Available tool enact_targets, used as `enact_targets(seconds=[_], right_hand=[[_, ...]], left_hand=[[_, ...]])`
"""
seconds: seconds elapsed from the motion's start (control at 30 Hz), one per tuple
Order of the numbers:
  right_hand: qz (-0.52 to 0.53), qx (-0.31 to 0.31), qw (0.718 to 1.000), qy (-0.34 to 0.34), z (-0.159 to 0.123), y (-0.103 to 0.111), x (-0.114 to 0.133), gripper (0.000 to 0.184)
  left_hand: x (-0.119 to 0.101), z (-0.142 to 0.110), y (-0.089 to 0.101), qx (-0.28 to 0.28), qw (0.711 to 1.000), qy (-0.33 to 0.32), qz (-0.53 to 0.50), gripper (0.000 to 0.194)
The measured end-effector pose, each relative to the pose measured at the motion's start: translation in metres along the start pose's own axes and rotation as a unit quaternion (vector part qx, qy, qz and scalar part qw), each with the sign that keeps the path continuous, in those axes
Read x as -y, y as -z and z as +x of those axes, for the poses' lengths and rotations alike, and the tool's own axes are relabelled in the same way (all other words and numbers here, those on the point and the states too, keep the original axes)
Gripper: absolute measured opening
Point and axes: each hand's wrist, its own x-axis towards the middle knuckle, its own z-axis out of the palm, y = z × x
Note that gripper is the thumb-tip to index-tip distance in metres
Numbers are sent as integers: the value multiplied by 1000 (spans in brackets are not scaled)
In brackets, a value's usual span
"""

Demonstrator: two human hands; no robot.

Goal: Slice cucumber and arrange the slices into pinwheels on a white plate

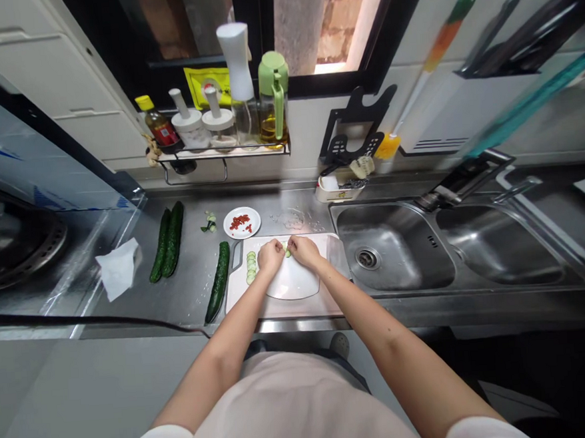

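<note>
Over a white plate (293, 284) on the cutting board (238, 296), my left hand (271, 255) and my right hand (303, 250) come close together. Both have their fingers pinched at pale green cucumber slices (287, 250), which the fingertips partly cover. A short column of cucumber slices (251, 267) lies on the board left of my left hand. Along the board's left edge rests a whole cucumber (218, 281). Behind the board stands a small white dish (230, 231) with chopped red pieces (240, 221) in it. A greyish flat blade-like shape (337, 257) lies at the board's right side.
Two cucumbers (168, 241) and a crumpled white tissue (119, 268) lie to the left. Cucumber scraps (209, 221) sit near the dish. A double sink (394, 245) with a faucet (470, 176) is at right. Seasoning jars (190, 127) and bottles fill a wall rack.
</note>
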Motion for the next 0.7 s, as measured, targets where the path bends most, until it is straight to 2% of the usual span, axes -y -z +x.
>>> enact_targets(seconds=[0.7], right_hand=[[-71, 20, 997, 11, 0, 2, 7, 25]], left_hand=[[-1, 2, 0, 10, 999, -15, 50, 12]])
